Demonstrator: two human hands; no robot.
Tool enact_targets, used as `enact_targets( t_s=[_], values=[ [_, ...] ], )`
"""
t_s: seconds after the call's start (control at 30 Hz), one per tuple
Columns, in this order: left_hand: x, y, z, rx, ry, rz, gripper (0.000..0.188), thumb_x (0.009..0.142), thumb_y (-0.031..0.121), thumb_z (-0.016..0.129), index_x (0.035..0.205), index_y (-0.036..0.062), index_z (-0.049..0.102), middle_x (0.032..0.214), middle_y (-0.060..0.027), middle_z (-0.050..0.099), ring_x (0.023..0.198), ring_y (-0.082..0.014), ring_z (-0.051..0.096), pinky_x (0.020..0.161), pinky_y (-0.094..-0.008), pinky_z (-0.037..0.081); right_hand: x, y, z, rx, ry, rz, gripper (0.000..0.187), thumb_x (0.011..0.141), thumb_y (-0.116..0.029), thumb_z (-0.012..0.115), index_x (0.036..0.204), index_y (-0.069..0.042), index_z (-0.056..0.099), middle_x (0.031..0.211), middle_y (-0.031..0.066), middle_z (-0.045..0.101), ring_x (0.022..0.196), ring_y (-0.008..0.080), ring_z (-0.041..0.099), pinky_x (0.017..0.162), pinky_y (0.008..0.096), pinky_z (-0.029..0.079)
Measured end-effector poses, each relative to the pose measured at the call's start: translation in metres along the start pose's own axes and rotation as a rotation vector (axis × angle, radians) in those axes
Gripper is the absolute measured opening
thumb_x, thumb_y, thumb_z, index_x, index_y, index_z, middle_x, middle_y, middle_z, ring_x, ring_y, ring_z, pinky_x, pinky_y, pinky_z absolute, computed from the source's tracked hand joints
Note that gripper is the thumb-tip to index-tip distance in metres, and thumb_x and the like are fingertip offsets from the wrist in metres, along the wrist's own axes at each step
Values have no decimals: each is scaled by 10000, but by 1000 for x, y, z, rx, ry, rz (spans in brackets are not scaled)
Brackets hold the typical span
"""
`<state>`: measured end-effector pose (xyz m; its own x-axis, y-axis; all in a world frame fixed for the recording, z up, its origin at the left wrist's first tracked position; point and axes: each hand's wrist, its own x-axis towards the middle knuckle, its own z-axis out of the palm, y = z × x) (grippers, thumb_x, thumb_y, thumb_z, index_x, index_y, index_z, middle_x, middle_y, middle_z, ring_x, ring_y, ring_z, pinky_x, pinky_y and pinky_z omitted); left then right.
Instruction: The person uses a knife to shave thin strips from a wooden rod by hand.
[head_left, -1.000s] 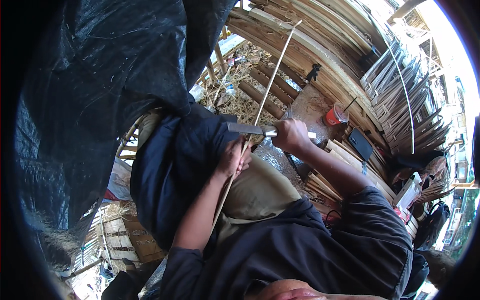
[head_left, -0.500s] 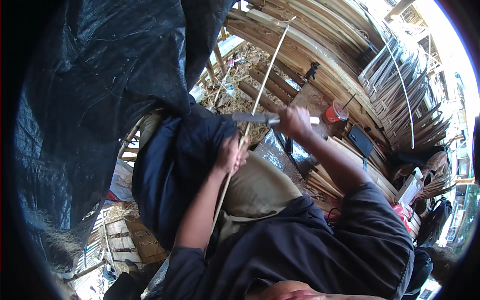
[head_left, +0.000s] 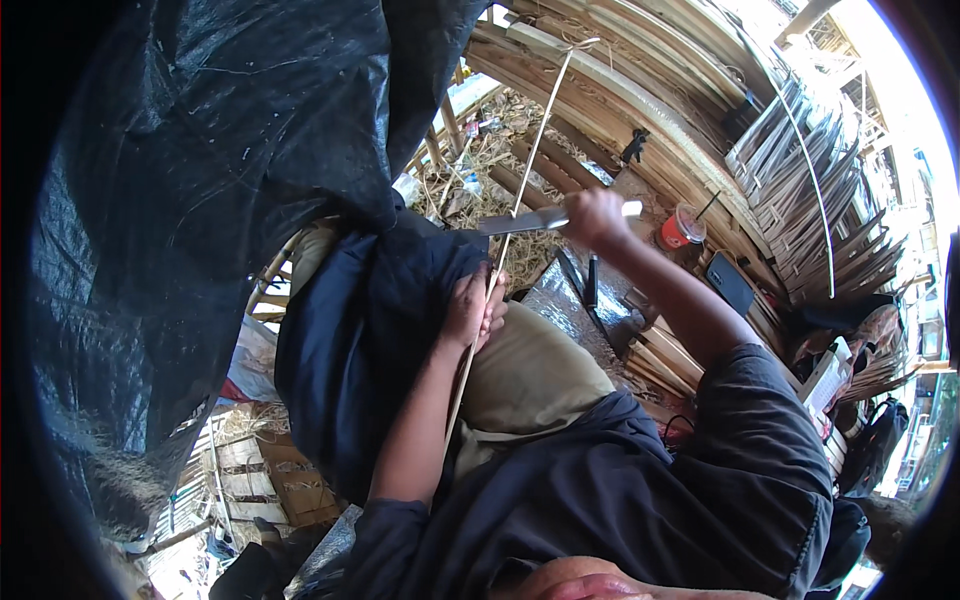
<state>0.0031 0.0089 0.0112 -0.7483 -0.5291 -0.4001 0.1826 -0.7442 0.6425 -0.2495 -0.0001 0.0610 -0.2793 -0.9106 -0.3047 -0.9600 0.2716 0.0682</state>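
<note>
Bamboo strip point(head_left: 520, 205) is lying pinned on the lap under the closed left hand point(head_left: 473, 310) while the right hand point(head_left: 595, 217), fist clamped on the knife point(head_left: 525, 221), is sliding further up the strip vs 1 s ago, w/ open room above toward stacked slats point(head_left: 790, 170).

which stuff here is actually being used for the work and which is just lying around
In use:
- thin bamboo strip, pinched in the left hand
- knife, gripped in the right hand, blade against the strip

Lying about:
- red cup
- flat dark case
- stacked bamboo slats
- black plastic sheet
</note>
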Motion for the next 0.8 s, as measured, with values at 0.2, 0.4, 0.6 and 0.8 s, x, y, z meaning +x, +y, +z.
enact_targets(
  t_s=[0.2,0.4,0.6,0.8],
  values=[
    [6,-5,-5,122,7,58,380,1049,436,390,920,99,508,516,64,327,362,-34,267,337,-193,237,-40,-21,13,0,205,-217,155,813,-291,665,863,-164,737,721,74,687,721,200,709,657,356,577],
    [8,-3,-7,-105,-56,8,381,1056,437,372,927,104,502,509,67,332,356,-36,282,336,-197,245,3,-11,16,200,257,22,120,780,-239,700,802,-129,740,695,118,695,613,270,692,603,408,578],
    [0,-14,-13,-28,-12,-3,374,1056,434,381,928,103,500,502,69,332,347,-37,292,333,-197,253,44,23,-9,75,129,255,366,882,-386,628,913,-35,727,798,130,707,701,236,709,660,398,584],
    [0,-17,-16,-89,-16,-24,367,1050,436,401,933,102,496,506,71,328,349,-33,281,340,-193,246,18,4,6,-10,24,-56,247,802,-344,655,868,-127,753,790,138,709,773,294,720,695,403,574]
  ],
)
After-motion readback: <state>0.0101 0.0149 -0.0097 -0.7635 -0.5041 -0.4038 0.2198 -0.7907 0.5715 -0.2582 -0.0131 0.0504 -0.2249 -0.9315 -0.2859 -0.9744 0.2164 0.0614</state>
